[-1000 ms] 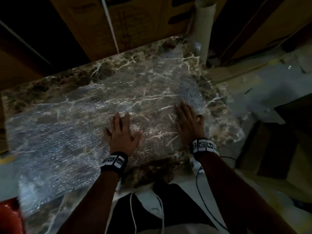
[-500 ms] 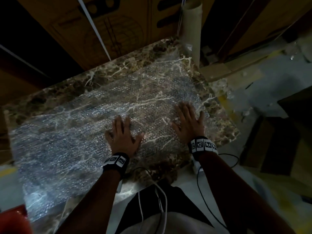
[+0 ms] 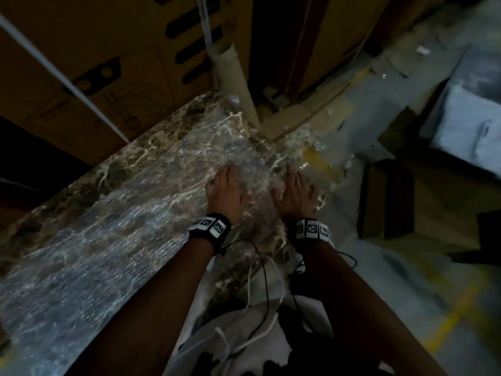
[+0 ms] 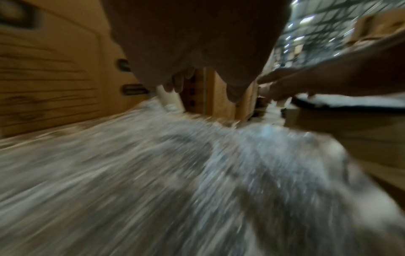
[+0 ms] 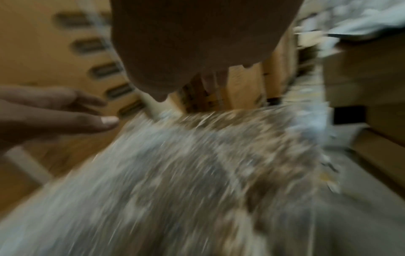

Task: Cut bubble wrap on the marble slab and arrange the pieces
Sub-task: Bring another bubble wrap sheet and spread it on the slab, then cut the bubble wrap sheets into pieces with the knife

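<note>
Where bubble wrap (image 3: 113,240) lies, flat hands.

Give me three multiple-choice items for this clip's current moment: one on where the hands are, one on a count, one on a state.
1. Where on the marble slab are both hands?
A. Near its right end
B. At its far left end
C. Off it, on the floor

2. How many cutting tools show in the hands?
A. Two
B. One
C. None

3. How does the bubble wrap lie?
A. Rolled on the cardboard tube
B. Spread flat over the slab
C. Bunched in a fist

Key: 1 A, the left hand and right hand sit side by side near the slab's right edge. 2 C, both hands have straight fingers and hold nothing. 3 B, the sheet covers most of the slab's top.
</note>
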Demonstrator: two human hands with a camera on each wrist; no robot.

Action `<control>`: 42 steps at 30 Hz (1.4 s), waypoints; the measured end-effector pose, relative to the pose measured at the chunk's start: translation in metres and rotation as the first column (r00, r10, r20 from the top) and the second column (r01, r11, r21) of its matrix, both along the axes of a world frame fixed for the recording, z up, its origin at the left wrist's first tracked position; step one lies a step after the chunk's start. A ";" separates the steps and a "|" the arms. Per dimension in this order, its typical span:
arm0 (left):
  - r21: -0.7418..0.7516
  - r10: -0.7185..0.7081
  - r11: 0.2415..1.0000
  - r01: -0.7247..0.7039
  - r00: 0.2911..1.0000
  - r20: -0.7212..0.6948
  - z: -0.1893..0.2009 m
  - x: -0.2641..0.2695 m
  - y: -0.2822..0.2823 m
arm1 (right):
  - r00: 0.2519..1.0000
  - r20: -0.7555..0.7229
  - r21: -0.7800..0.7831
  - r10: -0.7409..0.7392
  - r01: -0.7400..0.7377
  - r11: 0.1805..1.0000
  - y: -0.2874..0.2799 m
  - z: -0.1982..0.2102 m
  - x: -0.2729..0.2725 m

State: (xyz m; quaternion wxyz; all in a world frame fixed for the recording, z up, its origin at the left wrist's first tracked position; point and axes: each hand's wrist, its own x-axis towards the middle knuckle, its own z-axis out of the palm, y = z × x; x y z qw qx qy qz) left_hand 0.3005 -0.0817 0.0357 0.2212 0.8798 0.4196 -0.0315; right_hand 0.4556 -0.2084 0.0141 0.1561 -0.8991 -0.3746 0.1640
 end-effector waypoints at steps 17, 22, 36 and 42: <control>-0.299 -0.050 0.942 0.155 0.941 0.333 0.000 0.452 -0.135 | 0.919 0.076 0.155 -0.387 0.373 0.915 -0.175 0.009 0.423; -0.392 -0.136 0.880 0.267 0.934 0.330 0.003 0.571 -0.182 | 0.790 0.038 0.317 -0.612 0.571 0.757 -0.216 0.007 0.528; -0.384 -0.026 0.923 -0.003 0.997 -0.071 -0.043 0.764 -0.225 | 0.615 -0.265 0.133 -0.743 0.786 0.603 -0.254 -0.057 0.666; -0.559 0.120 0.828 -0.040 0.987 0.108 -0.043 0.769 -0.226 | 0.561 -0.379 0.143 -0.736 0.821 0.552 -0.265 -0.049 0.668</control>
